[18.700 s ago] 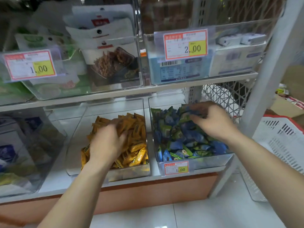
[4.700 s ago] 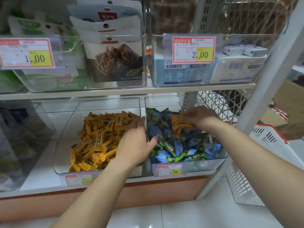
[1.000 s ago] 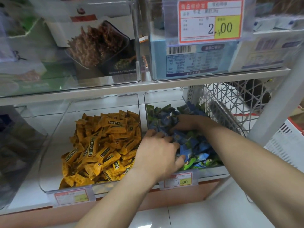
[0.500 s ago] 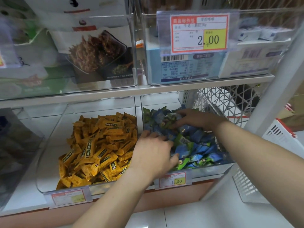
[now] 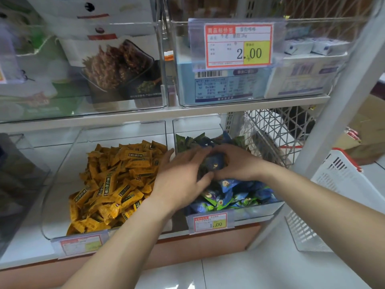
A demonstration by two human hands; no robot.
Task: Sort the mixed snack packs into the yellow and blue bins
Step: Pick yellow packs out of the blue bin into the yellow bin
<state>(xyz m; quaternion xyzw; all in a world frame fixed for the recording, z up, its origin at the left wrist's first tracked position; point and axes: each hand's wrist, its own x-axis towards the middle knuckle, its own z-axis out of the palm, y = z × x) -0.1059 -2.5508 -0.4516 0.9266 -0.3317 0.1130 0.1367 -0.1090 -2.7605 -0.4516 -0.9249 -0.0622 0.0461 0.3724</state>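
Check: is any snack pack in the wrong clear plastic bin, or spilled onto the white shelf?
Nothing stands out. Yellow snack packs fill only the left clear plastic bin; blue and green packs fill the right bin, where the right hand grips a dark blue pack beside the left hand. None lies on the white shelf.

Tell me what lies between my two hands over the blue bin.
A dark blue snack pack lies between the left hand and right hand, atop the blue-green pile; the head view shows it.
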